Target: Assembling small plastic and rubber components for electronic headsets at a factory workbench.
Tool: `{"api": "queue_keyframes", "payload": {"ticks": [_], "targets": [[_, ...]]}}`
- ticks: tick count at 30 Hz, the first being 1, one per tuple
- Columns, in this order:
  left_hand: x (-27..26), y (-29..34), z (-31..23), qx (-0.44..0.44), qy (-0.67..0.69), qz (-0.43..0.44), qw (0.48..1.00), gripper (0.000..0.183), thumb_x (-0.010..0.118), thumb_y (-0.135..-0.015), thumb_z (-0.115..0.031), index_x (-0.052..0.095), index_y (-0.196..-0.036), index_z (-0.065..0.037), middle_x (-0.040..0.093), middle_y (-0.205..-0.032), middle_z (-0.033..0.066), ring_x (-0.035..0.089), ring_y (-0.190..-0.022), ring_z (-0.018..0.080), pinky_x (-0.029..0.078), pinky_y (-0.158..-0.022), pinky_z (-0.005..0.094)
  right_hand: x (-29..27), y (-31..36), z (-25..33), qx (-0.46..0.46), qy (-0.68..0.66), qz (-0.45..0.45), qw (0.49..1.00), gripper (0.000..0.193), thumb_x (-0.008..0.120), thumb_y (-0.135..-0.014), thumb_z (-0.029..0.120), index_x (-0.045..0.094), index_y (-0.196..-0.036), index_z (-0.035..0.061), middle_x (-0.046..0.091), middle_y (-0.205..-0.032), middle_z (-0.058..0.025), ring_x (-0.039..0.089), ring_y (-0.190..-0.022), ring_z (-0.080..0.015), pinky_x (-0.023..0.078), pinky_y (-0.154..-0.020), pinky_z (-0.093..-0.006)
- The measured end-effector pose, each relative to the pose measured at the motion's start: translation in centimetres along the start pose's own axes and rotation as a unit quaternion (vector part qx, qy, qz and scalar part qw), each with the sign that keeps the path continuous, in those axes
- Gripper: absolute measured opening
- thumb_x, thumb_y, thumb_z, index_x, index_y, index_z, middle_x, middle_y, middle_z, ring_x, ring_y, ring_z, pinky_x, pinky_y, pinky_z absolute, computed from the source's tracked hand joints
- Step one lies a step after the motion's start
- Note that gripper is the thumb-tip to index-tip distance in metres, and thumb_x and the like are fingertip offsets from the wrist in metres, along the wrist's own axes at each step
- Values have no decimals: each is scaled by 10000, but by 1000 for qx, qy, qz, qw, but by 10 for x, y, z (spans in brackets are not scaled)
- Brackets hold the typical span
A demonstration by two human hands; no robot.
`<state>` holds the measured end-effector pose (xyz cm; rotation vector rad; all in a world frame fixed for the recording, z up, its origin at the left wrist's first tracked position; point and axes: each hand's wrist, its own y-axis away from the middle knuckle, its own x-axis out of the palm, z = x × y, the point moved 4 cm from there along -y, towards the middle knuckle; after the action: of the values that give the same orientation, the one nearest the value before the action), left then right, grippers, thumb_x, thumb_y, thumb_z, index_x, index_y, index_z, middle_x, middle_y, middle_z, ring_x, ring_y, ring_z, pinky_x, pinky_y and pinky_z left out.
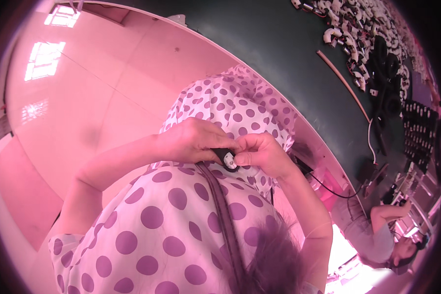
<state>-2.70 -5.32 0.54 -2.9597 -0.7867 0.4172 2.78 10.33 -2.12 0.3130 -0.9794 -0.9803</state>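
In front of my dotted clothing, my left hand (196,140) is closed around a small black casing (221,154). A white part (229,160) sits in the casing's open end, which faces up toward me. From the right, my right hand (265,153) reaches in with thumb and forefinger pinched at the edge of the white part. The thumb tip rests against it, and my fingers hide some of the casing. Both hands are over my lap, apart from the table.
A dark green table (269,54) curves along the upper right. On it lie a heap of white curved parts (360,29), a thin brown stick (345,83), and rows of black pieces (419,130). A black cable (328,190) hangs by its edge. Another person (377,235) works at lower right.
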Motion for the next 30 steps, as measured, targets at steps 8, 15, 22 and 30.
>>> {"api": "queue_keyframes", "payload": {"ticks": [8, 15, 22, 30], "targets": [[10, -6, -9, -22, -16, 29, 999, 469, 702, -575, -42, 611, -1034, -62, 623, -837, 107, 608, -741, 245, 497, -668, 308, -4, 18, -7, -12, 35, -9, 999, 92, 601, -816, 95, 578, -845, 11, 572, -720, 30, 487, -629, -21, 389, -552, -179], [9, -11, -6, -68, -19, 14, 997, 428, 737, -607, -118, 618, -1012, -49, 633, -821, 101, 602, -714, 234, 483, -656, 284, 14, 43, 30, -323, 517, -139, 780, 55, 552, -813, 50, 568, -835, 2, 592, -765, -41, 542, -652, -95, 429, -573, -235], [6, -13, 0, -131, -30, -17, 991, 336, 724, -648, -113, 638, -966, -48, 627, -787, 111, 608, -691, 202, 481, -645, 292, 21, 54, 36, -381, 398, -260, 793, 174, 654, -686, 21, 601, -848, -15, 575, -895, -87, 575, -782, -209, 456, -658, -274], [9, -10, 7, -207, -39, -64, 976, 345, 744, -638, -140, 634, -945, -28, 628, -745, 110, 603, -671, 178, 464, -635, 259, 26, 31, 6, -432, 523, -353, 644, 185, 657, -612, 28, 617, -792, 31, 568, -851, -47, 559, -729, -221, 433, -649, -318]]}}
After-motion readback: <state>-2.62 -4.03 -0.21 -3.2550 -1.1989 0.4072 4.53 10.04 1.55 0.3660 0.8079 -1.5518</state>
